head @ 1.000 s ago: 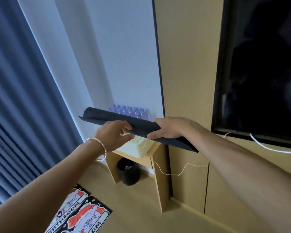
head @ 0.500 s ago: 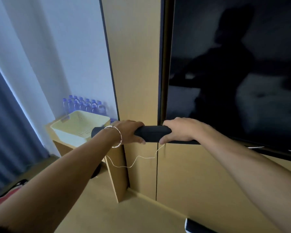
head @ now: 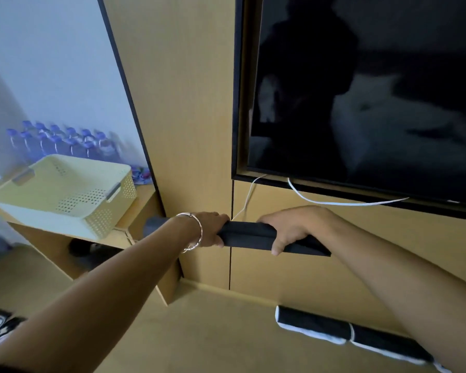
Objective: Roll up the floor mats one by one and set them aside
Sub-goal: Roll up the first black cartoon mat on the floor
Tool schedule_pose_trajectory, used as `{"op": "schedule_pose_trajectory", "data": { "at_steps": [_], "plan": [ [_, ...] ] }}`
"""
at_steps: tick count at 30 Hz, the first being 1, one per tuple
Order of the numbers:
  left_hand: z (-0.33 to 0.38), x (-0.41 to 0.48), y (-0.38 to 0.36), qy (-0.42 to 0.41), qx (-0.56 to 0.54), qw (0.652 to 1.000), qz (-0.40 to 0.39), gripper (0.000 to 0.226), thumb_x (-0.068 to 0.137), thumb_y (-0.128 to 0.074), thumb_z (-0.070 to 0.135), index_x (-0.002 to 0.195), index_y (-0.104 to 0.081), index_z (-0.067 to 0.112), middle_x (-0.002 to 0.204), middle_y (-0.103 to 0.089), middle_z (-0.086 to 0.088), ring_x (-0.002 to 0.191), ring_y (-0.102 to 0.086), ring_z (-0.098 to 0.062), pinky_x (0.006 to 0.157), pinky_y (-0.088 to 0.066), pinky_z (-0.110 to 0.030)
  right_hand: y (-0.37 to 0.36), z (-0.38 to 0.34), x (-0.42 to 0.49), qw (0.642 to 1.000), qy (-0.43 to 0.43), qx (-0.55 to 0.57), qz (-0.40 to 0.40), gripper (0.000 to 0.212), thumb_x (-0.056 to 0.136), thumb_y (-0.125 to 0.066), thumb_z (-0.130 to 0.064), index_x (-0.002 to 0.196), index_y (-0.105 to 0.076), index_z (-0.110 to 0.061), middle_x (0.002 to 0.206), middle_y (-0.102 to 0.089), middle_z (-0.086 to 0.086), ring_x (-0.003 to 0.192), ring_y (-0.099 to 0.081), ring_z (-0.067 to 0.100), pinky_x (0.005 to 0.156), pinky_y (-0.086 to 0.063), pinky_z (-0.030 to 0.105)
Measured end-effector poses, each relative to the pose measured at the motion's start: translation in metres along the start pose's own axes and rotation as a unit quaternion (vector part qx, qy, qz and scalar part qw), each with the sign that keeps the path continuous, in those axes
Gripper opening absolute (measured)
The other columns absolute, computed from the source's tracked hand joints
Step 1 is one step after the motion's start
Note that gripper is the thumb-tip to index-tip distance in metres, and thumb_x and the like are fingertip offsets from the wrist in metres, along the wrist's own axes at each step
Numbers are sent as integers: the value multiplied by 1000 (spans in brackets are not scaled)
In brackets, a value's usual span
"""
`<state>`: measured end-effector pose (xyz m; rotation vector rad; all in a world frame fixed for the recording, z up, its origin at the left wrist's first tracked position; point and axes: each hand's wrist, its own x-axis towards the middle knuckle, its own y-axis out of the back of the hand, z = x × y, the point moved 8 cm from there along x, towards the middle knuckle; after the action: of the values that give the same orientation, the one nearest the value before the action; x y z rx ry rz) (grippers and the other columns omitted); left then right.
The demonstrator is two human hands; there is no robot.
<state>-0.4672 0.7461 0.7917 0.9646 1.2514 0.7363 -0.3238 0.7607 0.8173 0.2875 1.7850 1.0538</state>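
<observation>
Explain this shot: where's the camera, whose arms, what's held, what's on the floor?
No machine here: a person wears one wide-angle camera on the head, so you look down along their arms. The left hand, bracelet on its wrist, and the right hand both grip a dark rolled floor mat, held level before a wooden wall and a television. On the floor by the wall lies another rolled mat, black with white edging. At left, a pale perforated basket sits on a wooden shelf before water bottles.

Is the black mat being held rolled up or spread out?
Rolled up: the black mat is a narrow tube, gripped by left hand and right hand.
</observation>
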Motion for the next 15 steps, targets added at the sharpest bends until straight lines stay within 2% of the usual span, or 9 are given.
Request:
{"op": "schedule_pose_trajectory", "data": {
  "at_steps": [3, 5, 7, 9, 11, 15],
  "plan": [
    [-18, 26, -13, -23, 27, 999, -10, 50, 89, -60, 36, 130, -42, 15, 122, -55, -6, 109, -54, -26, 93, -45, -39, -8, -2, 30, 1000, -18, 18, -6, 69, 82, -72, -29, 141, -36, -25, 129, -54, 0, 109, -54, 23, 82, -44, 35],
    [-25, 40, -23, -29, 34, 999, -14, 47, 88, -60, 38, 127, -44, 18, 117, -56, -3, 105, -56, -25, 87, -47, -38, -15, -1, 48, 999, -24, 22, -5, 67, 81, -73, -29, 139, -39, -25, 126, -55, 0, 106, -55, 22, 79, -44, 34],
    [-25, 54, -36, -41, 47, 998, -16, 44, 86, -60, 41, 123, -46, 21, 113, -56, 0, 102, -57, -24, 77, -44, -33, -27, 5, 64, 999, -30, 21, -11, 62, 81, -72, -28, 135, -41, -26, 118, -56, 0, 100, -54, 22, 75, -44, 35],
    [-24, 69, -53, -52, 49, 997, -28, 43, 86, -59, 45, 120, -47, 23, 112, -56, 1, 101, -57, -23, 74, -40, -33, -42, 14, 80, 999, -36, 31, -24, 56, 83, -68, -24, 133, -42, -25, 107, -53, -1, 92, -52, 21, 66, -41, 31],
    [-20, 84, -74, -60, 42, 996, -40, 43, 86, -55, 49, 120, -46, 25, 111, -55, 1, 103, -55, -24, 80, -42, -36, -61, 28, 97, 997, -42, 50, -39, 53, 85, -64, -17, 132, -41, -25, 106, -53, 0, 89, -52, 21, 59, -37, 28],
    [-6, 117, -135, -71, 23, 994, -74, 49, 92, -49, 48, 132, -38, 21, 120, -51, -5, 113, -51, -27, 91, -42, -42, -113, 54, 134, 992, -38, 88, -84, 53, 83, -57, -13, 131, -41, -29, 111, -57, 2, 94, -56, 23, 60, -38, 30]
  ]
}}
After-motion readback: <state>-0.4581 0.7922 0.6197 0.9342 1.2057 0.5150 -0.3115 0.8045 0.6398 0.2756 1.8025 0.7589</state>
